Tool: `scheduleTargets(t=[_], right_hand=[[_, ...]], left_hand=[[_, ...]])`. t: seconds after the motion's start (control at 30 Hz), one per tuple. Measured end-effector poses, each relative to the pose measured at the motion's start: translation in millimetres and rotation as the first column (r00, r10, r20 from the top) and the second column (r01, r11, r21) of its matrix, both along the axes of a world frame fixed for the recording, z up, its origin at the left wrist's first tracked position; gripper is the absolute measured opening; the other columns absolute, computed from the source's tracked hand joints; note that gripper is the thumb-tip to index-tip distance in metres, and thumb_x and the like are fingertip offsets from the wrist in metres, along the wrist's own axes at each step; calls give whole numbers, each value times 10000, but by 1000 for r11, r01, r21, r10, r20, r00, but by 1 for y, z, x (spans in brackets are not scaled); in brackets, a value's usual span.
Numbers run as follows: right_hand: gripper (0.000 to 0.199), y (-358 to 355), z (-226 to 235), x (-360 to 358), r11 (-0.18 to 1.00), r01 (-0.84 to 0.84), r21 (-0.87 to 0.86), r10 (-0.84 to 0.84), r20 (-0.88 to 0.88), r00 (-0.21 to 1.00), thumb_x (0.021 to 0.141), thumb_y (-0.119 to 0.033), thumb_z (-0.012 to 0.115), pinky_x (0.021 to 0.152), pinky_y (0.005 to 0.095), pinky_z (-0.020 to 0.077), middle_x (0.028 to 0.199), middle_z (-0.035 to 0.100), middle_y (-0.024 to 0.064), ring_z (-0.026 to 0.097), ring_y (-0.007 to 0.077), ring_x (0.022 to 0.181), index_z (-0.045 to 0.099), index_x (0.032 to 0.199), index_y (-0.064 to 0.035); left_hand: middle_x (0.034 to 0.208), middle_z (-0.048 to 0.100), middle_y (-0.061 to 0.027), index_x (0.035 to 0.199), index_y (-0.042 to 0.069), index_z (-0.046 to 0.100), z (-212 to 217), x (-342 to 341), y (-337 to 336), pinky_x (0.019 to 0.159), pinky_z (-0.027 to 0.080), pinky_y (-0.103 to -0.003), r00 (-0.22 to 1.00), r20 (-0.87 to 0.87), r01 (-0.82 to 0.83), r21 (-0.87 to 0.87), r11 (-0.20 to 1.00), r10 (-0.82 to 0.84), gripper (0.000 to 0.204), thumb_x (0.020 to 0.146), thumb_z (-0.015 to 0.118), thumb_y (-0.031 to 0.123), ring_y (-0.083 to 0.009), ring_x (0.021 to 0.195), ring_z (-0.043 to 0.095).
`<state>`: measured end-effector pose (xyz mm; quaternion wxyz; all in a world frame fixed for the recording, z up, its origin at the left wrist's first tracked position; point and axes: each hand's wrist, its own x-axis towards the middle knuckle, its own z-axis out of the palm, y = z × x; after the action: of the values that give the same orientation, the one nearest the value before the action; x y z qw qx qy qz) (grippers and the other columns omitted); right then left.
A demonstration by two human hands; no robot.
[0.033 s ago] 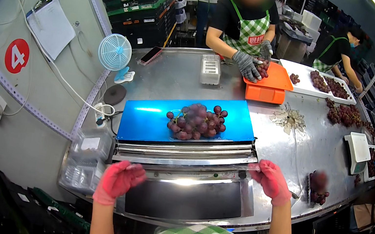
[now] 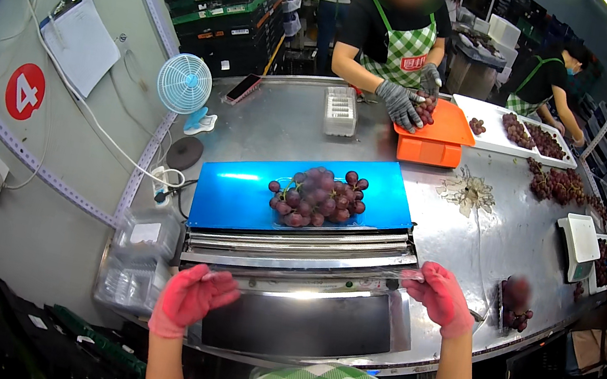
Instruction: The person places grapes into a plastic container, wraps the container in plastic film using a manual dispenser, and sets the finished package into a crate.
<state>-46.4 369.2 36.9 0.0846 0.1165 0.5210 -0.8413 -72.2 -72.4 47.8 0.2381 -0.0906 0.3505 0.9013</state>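
Both my hands wear pink gloves and are at the near side of a wrapping machine. My right hand (image 2: 444,300) pinches the right end of a strip of clear plastic film (image 2: 321,274). At the film's left end is my left hand (image 2: 190,301), thumb and fingers closed on its edge. The film spans between them, just in front of the metal rollers (image 2: 302,247). Beyond the rollers, a bunch of dark red grapes (image 2: 318,198) rests in a clear tray on the blue platform (image 2: 230,197). Nearer to me lies a flat black plate (image 2: 297,325).
Clear plastic boxes (image 2: 138,266) are stacked at the left, below a small blue fan (image 2: 184,84). Across the table a gloved co-worker holds grapes over an orange scale (image 2: 432,143). More grapes (image 2: 516,301) and a white scale (image 2: 576,247) stand at the right.
My hands have shifted very slightly, the left one a little lower. The film between them shows more plainly. The grapes on the platform have stayed put.
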Motion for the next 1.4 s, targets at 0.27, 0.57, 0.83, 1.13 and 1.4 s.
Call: scheduleTargets(t=[0.27,0.57,0.83,1.13,1.4], right_hand=[[269,-20,8,11,936,304,-180,-349,-330,877,907,-313,521,710,291,472,982,608,158,576,184,802,467,848,-56],[281,-20,43,10,848,486,-212,-520,-513,683,943,-314,462,650,318,464,892,603,168,564,212,738,440,834,-56],[391,-10,100,-85,839,458,293,101,-912,398,856,-67,540,1099,468,186,1394,344,185,251,325,1340,394,1219,-58],[507,-8,68,-234,22,626,779,649,-488,584,797,-81,556,1038,383,307,1348,390,183,367,331,1257,419,1284,-54],[338,4,-26,-268,-46,391,919,724,-239,647,819,-155,555,853,389,443,1145,516,154,529,333,1005,535,1153,-103]], left_hand=[[1140,558,-252,883,10,593,34,4,14,1014,323,-564,917,-348,-197,28,980,195,265,933,415,199,-428,1153,465],[1057,585,-226,850,6,506,75,-15,20,998,369,-524,688,-634,-428,40,903,354,202,943,401,151,-419,1095,518],[1192,523,-181,956,-15,496,128,-101,36,1052,315,-447,417,-903,-662,-223,716,104,94,920,450,59,-325,1188,460],[1299,435,-176,1242,76,456,66,-233,44,964,399,-347,204,-687,-854,-474,217,-697,631,671,719,14,-346,1195,437],[1171,516,-163,1181,135,554,-13,-252,46,935,419,-372,441,-319,-516,-855,54,-839,464,733,676,106,-331,1112,487]])
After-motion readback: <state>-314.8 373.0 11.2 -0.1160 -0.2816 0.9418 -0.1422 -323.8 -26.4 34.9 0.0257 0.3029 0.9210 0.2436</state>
